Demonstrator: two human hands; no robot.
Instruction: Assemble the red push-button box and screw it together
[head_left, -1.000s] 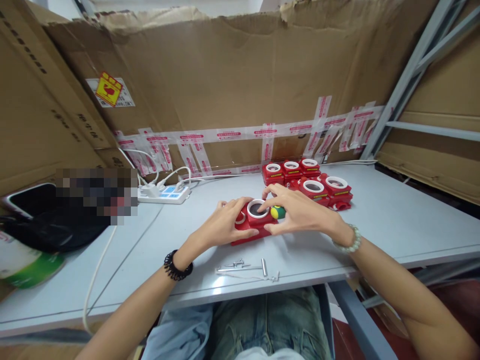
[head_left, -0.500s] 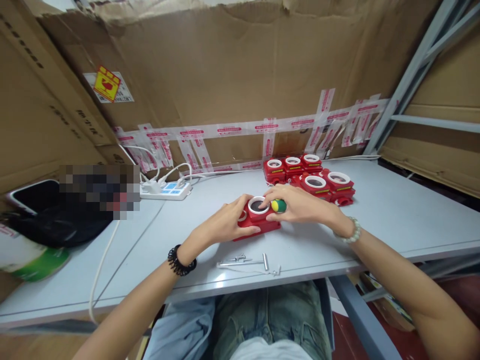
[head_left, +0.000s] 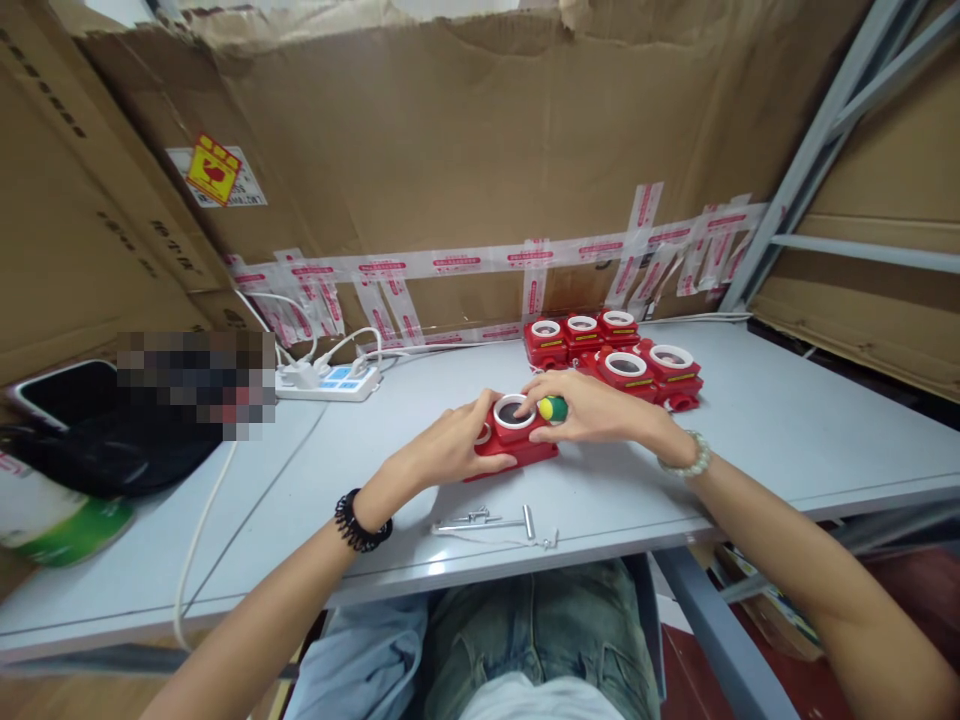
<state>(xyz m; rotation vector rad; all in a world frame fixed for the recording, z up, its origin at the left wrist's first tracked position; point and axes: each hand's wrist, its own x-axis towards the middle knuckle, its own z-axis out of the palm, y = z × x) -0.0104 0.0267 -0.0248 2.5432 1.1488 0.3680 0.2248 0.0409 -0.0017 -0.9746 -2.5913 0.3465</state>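
A red housing with a white ring around a dark round window [head_left: 526, 455] rests on the table in front of me. My left hand [head_left: 457, 440] is closed on its left side, thumb along the near edge, partly covering a second, smaller pale ring. In my right hand [head_left: 585, 408] is a screwdriver with a green and yellow handle [head_left: 553, 408]; its shaft is hidden. Fingers of that hand also touch the ring and the window. Nearer to me lie a metal T-shaped rod [head_left: 495, 524], small metal parts beside it and a thin white cord [head_left: 551, 541].
Several similar red housings [head_left: 626, 378] stand at the back right. A white power strip [head_left: 337, 384] with plugged cables is at the back left, near a black bag [head_left: 112, 470] and a green-white container [head_left: 71, 530]. Taped cardboard [head_left: 450, 150] walls the back; a metal frame [head_left: 817, 150] rises right.
The camera view has shifted very slightly. Both hands keep nearly the same hold on the red housing and the screwdriver.
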